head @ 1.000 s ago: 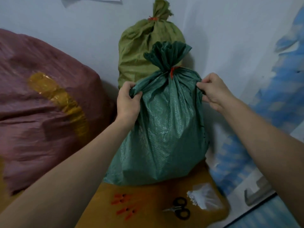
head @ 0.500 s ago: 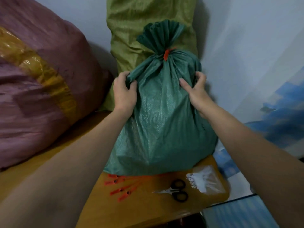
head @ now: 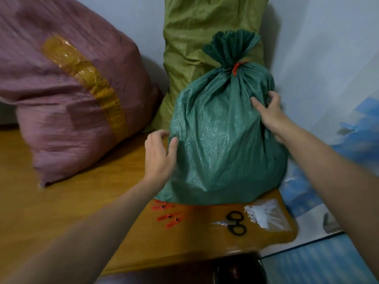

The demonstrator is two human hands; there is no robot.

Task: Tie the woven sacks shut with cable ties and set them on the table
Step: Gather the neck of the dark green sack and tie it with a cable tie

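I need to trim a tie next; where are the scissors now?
In the head view, the scissors lie on the table near its right corner, between the orange cable ties and the clear packet.

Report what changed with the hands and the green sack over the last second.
The left hand released its grip near the top of the green sack and slid down to rest loosely on its left side. The right hand still pinches a fold at the upper right. The sack stays upright on the table, red tie in place.

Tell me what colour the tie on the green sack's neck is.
The thin plastic cable tie is red-orange; head view.
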